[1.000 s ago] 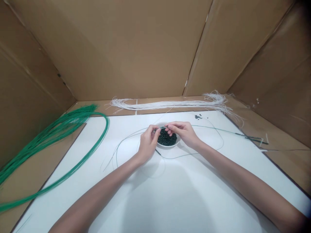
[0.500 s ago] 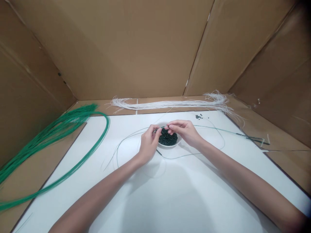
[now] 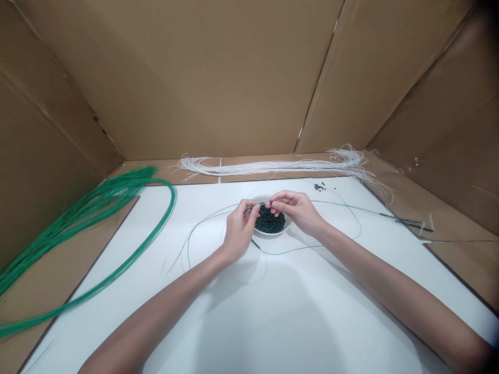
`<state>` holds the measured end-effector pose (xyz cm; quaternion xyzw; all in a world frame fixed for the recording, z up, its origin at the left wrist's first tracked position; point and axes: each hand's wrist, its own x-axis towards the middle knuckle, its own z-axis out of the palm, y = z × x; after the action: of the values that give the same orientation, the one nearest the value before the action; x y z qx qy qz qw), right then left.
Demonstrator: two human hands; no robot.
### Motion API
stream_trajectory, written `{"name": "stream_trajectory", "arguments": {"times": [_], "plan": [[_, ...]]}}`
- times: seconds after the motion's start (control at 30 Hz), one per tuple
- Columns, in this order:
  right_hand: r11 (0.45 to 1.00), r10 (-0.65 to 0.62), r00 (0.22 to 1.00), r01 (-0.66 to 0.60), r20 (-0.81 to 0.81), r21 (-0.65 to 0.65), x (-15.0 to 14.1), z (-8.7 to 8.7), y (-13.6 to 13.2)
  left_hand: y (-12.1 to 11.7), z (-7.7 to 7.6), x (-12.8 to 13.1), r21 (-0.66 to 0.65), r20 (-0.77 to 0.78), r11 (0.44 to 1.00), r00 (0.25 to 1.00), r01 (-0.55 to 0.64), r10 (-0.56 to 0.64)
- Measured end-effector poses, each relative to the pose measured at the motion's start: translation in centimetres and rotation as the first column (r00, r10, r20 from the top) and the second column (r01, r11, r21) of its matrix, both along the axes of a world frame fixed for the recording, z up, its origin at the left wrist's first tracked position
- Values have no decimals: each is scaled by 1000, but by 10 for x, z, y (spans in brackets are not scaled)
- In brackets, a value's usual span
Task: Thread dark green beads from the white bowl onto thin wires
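Note:
Above a white bowl (image 3: 289, 224) of small black beads (image 3: 270, 222), my two hands meet almost fingertip to fingertip. My left hand (image 3: 238, 228) pinches a thin pale strand (image 3: 265, 203) between thumb and index finger. At the strand's other end, thumb and fingers of my right hand (image 3: 299, 212) are closed on what looks like a dark bead, mostly hidden by the fingertips. Below my left hand, a short row of dark beads (image 3: 255, 244) sits on a thin green cord (image 3: 288, 252) that curves to the right across the white board.
Green cord (image 3: 156, 223) lies in a thick bundle at left. White cords (image 3: 268, 167) stretch along the back edge. Loose beads (image 3: 319, 187) are scattered behind the bowl, and beaded strands (image 3: 409, 222) lie at right. Cardboard walls (image 3: 218, 78) enclose the white board (image 3: 175, 332).
My right fingertips have shifted very slightly to the right, and a dark speck now shows at them. My left hand stays nearly still.

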<state>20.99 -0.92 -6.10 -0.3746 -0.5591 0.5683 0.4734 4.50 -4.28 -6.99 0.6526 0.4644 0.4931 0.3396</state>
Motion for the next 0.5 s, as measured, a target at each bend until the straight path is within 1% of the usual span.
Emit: {"name": "stream_trajectory", "arguments": {"times": [0.37, 0.5], "plan": [[1000, -6, 1000, 6, 24, 13, 1, -1, 0, -2, 3, 2, -14, 4, 1000, 1000, 2, -2], [1000, 9, 1000, -9, 8, 11, 1, -2, 1, -2, 2, 1, -10, 10, 1000, 1000, 8, -8]]}}
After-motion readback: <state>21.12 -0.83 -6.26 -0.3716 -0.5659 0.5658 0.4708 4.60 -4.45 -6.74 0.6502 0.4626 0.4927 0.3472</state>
